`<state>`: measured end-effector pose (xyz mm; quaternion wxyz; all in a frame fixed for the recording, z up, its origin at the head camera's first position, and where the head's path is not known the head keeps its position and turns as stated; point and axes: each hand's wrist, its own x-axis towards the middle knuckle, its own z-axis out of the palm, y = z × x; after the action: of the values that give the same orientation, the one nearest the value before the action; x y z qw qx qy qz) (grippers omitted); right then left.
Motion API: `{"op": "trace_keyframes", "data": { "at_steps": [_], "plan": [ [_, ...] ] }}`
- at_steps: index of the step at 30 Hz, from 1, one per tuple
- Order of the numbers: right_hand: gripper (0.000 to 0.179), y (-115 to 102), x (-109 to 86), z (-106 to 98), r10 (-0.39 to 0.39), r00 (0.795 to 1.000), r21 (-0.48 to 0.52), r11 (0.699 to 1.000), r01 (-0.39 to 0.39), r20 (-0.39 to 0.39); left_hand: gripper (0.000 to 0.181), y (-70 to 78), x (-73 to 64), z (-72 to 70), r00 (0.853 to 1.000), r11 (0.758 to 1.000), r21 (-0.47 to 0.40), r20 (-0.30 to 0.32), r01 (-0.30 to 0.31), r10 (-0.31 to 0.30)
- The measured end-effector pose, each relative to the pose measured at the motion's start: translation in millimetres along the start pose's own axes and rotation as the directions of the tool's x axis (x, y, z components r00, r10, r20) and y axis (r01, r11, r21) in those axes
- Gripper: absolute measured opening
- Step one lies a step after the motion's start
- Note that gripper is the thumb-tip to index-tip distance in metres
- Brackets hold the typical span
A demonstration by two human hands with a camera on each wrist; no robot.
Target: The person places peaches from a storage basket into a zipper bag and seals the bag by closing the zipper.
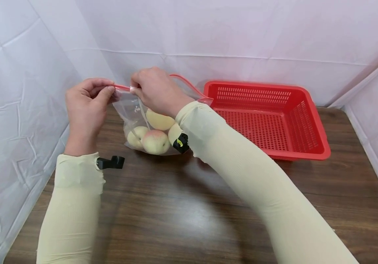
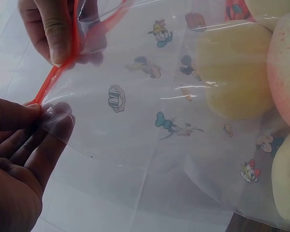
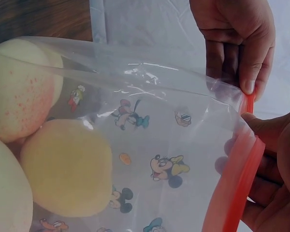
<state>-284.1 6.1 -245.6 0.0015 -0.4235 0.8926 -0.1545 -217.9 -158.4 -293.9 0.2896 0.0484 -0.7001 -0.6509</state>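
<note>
A clear zip bag (image 1: 131,110) with a red seal strip and small cartoon prints hangs between both hands. Inside it lie several peaches (image 1: 156,142), pale yellow with pink blush. My left hand (image 1: 88,104) pinches the bag's left top corner between thumb and fingers. Just to its right, my right hand (image 1: 156,88) pinches the red strip (image 3: 239,179). Right of that hand the strip's two edges stand apart, as the head view shows. Between the hands the strip runs as a short straight stretch. My right forearm hides part of the bag's right side.
A red plastic basket (image 1: 317,135) with slotted walls stands right of the bag on the dark wooden table (image 1: 162,220). White cloth (image 1: 241,36) hangs behind and at both sides. Black wrist mounts (image 1: 111,162) stick out from the sleeves.
</note>
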Motion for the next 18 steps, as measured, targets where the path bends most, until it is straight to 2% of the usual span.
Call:
{"op": "trace_keyframes", "data": {
  "at_steps": [18],
  "plan": [
    [0.02,8.6,-4.5,2.3,0.007,0.999,-0.043,0.999,-0.005,0.037,0.008,-2.2,2.8,-6.4,0.999,0.999,-0.025,0.002,0.042,-0.042]
  ]
}}
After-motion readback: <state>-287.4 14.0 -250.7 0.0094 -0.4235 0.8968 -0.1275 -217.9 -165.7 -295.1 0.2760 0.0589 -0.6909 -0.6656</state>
